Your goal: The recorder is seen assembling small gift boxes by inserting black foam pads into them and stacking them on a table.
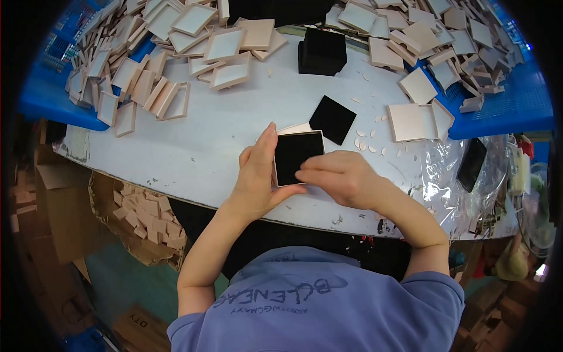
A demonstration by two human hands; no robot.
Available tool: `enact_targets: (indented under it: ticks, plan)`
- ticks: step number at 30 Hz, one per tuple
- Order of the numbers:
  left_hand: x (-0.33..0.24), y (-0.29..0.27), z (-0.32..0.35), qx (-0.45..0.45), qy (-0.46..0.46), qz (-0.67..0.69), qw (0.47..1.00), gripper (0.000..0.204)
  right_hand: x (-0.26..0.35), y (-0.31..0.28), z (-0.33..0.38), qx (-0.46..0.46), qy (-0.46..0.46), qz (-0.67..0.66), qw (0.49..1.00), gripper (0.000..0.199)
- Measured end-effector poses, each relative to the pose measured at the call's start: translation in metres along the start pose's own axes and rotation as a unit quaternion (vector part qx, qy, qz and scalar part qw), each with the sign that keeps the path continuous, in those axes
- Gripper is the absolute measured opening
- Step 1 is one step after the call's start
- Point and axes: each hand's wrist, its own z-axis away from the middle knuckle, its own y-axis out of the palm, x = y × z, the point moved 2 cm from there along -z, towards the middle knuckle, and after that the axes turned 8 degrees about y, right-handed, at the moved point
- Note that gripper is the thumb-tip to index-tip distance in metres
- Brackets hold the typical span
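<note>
White worktable (193, 146) carries the work at picture centre, where the left hand (256, 176) is closed around the left edge of a small square tray (298, 156) with a black insert, thumb under its lower edge, while the right hand (340, 176) presses curled fingertips onto its lower right corner. At 1 o'clock, just beside the tray, lies a loose black square pad (333, 119); at 12 o'clock stands a black pad stack (322, 51). Beige tray piles (176, 53) fill 10 to 2 o'clock over blue crates (504, 105).
</note>
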Motion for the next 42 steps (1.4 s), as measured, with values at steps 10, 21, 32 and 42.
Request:
enact_targets:
  ticks: [10, 21, 32, 42]
  plan:
    - [-0.002, 0.000, 0.001, 0.079, 0.037, -0.083, 0.993, 0.061, -0.118, -0.110, 0.072, 0.100, 0.391, 0.308, 0.861, 0.087]
    - [0.015, -0.002, 0.003, -0.038, 0.035, 0.041, 0.998, 0.096, -0.028, -0.009, -0.035, 0.027, 0.081, 0.025, 0.996, 0.068]
    - [0.001, -0.014, -0.003, 0.100, 0.022, -0.156, 0.982, 0.086, -0.005, 0.013, -0.024, 0.064, 0.023, 0.151, 0.986, 0.070]
    - [0.094, -0.075, -0.005, -0.143, -0.136, -0.205, 0.959, 0.048, -0.027, -0.027, -0.015, -0.045, 0.145, 0.020, 0.988, 0.070]
